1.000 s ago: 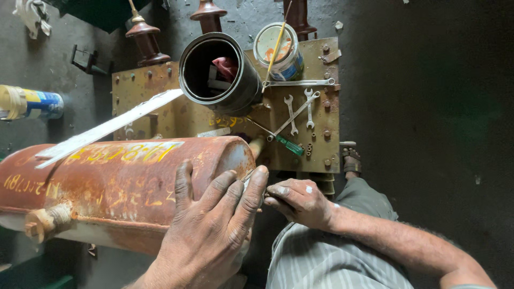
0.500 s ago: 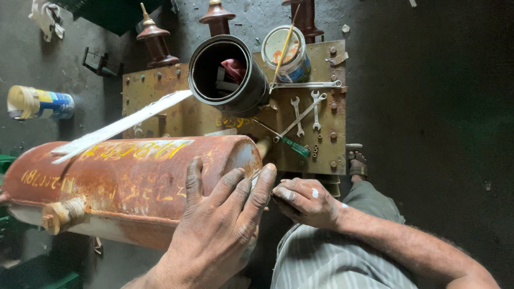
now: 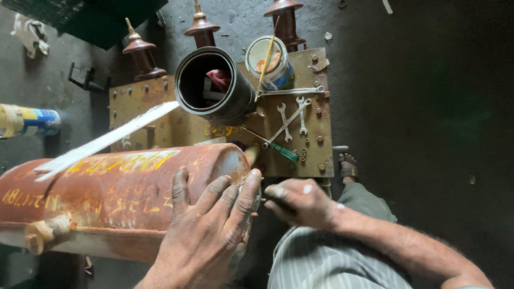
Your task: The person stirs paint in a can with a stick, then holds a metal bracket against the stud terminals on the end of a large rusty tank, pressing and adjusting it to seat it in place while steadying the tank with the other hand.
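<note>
— What's the left hand doing?

— It lies flat and spread on the near end of the rusty red cylindrical tank, fingers fanned toward twelve o'clock and fingertips curling over the tank's end rim. It presses rather than grips; nothing is enclosed in it.

— And the right hand?

— At three o'clock from the left, just beside that same tank end. The fingers are bunched and pointed at the rim, knuckles up. Whether they pinch something small I cannot tell; the fingertips are hidden against the metal.

— Where does the tank sit?

— On its side, running from the hands out toward nine o'clock, with yellow painted markings along its top and a stubby fitting on its lower flank. A long white strip lies slanted across its top.

— Beyond that?

— At twelve o'clock from the hands, a yellowish bolted cover plate. On it lies a black open pipe, mouth facing us, with something red inside. Just at one o'clock stands a paint tin with a stick leaning in it. Below the tin, several open-ended spanners lie crossed, and a green-handled screwdriver rests near the plate's front edge.

— Anything further back?

— Three brown ribbed insulators rise along the plate's far edge. Far out at nine o'clock lies a blue and yellow can. A sandalled foot shows at the plate's corner.
</note>
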Available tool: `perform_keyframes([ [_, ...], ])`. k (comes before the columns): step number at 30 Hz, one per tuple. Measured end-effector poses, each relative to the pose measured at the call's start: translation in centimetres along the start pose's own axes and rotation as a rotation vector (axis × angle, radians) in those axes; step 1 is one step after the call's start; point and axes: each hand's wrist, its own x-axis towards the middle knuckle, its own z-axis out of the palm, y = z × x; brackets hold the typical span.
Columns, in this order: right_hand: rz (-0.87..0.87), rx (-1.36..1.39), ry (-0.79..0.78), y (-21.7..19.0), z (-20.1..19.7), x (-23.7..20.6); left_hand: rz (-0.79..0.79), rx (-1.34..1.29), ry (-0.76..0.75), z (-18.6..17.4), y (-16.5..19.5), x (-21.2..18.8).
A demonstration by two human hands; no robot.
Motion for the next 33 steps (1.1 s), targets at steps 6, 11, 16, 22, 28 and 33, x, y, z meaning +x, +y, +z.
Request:
perform_keyframes([
  [6, 0.51, -0.283, -0.075, 7.2, -1.9, -3.9, -0.032, -0.091, -0.036, -1.3, 0.4, -0.1],
  [11, 0.385, -0.522, -0.263, 10.9, -0.2, -5.8, -0.027, -0.081, -0.077, -1.6, 0.3, 0.3],
  [16, 0.47, -0.554, -0.329, 12.0, 0.7, -5.1, -0.033, -0.055, -0.076, -1.3, 0.3, 0.1],
  [22, 0.584, -0.087, -0.171, 7.7, -1.2, -3.4, -0.045, -0.081, -0.066, -1.2, 0.3, 0.3],
  [28, 0.621, 0.453, 0.016, 1.0, -0.3, -0.3, -0.029, -0.081, -0.051, -1.2, 0.2, 0.2],
  [33, 0.47, 0.37, 0.099, 0.7, 0.8, 2.2, -0.032, -0.076, -0.046, -1.3, 0.2, 0.0],
])
